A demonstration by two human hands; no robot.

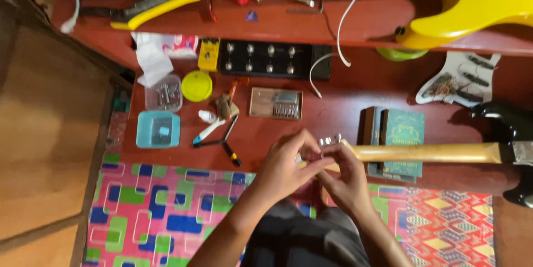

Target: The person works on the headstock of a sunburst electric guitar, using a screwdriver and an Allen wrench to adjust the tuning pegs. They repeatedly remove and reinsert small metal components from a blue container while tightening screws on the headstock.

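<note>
A black electric guitar [511,128] lies across the red table [344,111], its pale wooden neck [427,152] pointing left toward me. My left hand [286,164] and my right hand [344,175] meet at the headstock end of the neck, where small silver tuner parts [332,140] show. Both hands have their fingers pinched around the headstock; the fingertips are blurred and hide what lies between them.
A yellow guitar [477,0] lies along the table's far edge. A black pedal unit [266,59], a yellow pedal [209,54], a round yellow lid [196,85], a blue box [159,129], a clear box [164,94], a spring block [276,103], cutters [225,145], green booklets [400,131] and a white pickguard [458,81] lie about.
</note>
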